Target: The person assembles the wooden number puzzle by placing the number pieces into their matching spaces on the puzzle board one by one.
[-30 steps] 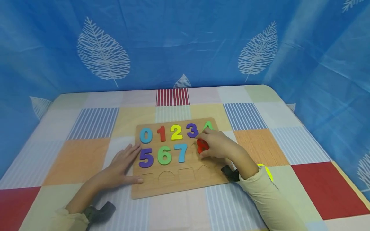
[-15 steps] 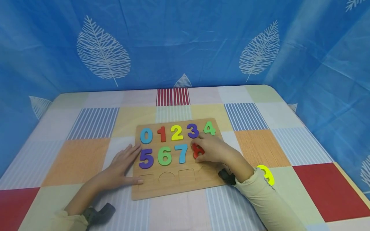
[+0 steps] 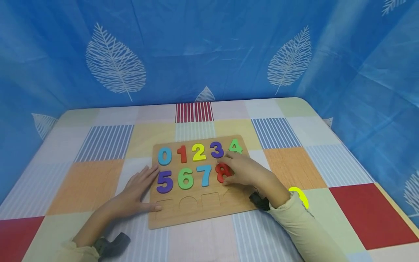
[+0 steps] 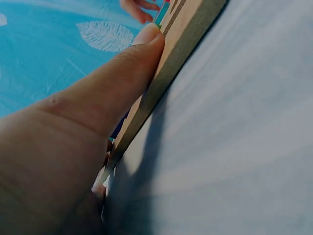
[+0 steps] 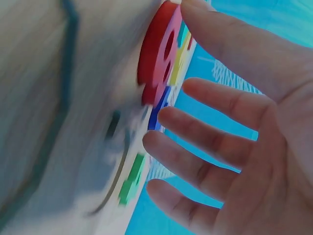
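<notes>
A wooden number puzzle board (image 3: pixel 183 218) lies on the table. The red number 8 (image 3: pixel 221 172) is in its second row, just right of the blue 7 (image 3: pixel 205 175). My right hand (image 3: pixel 245 169) is over the board's right side. In the right wrist view the thumb tip is at the edge of the red 8 (image 5: pixel 159 54), while the other fingers are spread apart from it. Whether the 8 sits fully down cannot be told. My left hand (image 3: pixel 137 193) rests at the board's left edge, thumb (image 4: pixel 132 63) on top and fingers straight along the side.
Blue 0 (image 3: pixel 164 156), red 1 (image 3: pixel 182 154), yellow 2 (image 3: pixel 198 152), purple 3 (image 3: pixel 216 149) and green 4 (image 3: pixel 235 146) form the top row. Purple 5 (image 3: pixel 164 182) and green 6 (image 3: pixel 185 178) sit below. A yellow piece (image 3: pixel 302 196) lies beside the right sleeve, partly hidden.
The right hand has brought the red 8 left and laid it flat next to the 7, and its fingers have loosened from it. The left hand has stayed put.
</notes>
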A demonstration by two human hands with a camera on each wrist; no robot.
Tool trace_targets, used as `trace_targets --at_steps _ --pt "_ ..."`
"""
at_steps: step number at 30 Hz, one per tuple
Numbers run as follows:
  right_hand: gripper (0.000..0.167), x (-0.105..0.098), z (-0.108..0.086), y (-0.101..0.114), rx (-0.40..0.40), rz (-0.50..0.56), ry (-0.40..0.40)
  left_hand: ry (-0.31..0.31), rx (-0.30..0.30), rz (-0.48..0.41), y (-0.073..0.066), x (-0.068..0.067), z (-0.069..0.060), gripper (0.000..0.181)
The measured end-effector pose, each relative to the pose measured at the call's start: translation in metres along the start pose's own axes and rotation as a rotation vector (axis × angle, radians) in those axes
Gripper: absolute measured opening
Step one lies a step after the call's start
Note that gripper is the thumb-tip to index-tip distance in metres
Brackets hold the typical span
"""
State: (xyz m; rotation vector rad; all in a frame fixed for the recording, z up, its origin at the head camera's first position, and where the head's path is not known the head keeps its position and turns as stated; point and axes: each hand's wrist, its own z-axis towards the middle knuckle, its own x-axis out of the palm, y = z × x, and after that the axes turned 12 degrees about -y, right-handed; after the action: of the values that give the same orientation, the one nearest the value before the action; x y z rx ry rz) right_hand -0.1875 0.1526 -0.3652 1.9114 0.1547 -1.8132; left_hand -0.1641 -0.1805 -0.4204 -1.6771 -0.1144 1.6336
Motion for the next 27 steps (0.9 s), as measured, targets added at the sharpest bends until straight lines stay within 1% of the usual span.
trace_targets --at_steps 4,8,11,14,18,22,25,27 --pt "0.061 -0.003 -0.012 -0.013 0.023 0.002 -0.018 -0.006 0.009 -0.006 -0.001 0.002 0.000 0.100" --pt "0.061 -0.006 -0.031 -0.030 0.045 0.030 -0.032 -0.004 0.016 -0.008 -0.001 0.002 0.000 0.099" --pt "0.062 -0.009 -0.048 -0.045 0.063 0.040 -0.027 -0.013 0.027 0.004 0.000 -0.002 -0.001 0.099" --pt "0.063 -0.014 -0.066 -0.060 0.080 0.044 -0.008 -0.037 0.038 0.016 0.003 -0.004 -0.004 0.099" --pt "0.064 -0.023 -0.089 -0.075 0.112 0.049 0.012 -0.056 0.028 0.025 0.007 -0.008 -0.009 0.099" --pt "0.067 -0.031 -0.116 -0.087 0.183 0.041 0.056 -0.044 0.039 0.009 0.009 -0.005 -0.008 0.099" --pt "0.068 -0.034 -0.135 -0.091 0.235 0.050 0.084 -0.031 0.052 -0.004 0.007 -0.001 -0.004 0.099" --pt "0.068 -0.035 -0.144 -0.092 0.266 0.058 0.090 -0.023 0.055 -0.012 0.006 0.001 -0.001 0.098"
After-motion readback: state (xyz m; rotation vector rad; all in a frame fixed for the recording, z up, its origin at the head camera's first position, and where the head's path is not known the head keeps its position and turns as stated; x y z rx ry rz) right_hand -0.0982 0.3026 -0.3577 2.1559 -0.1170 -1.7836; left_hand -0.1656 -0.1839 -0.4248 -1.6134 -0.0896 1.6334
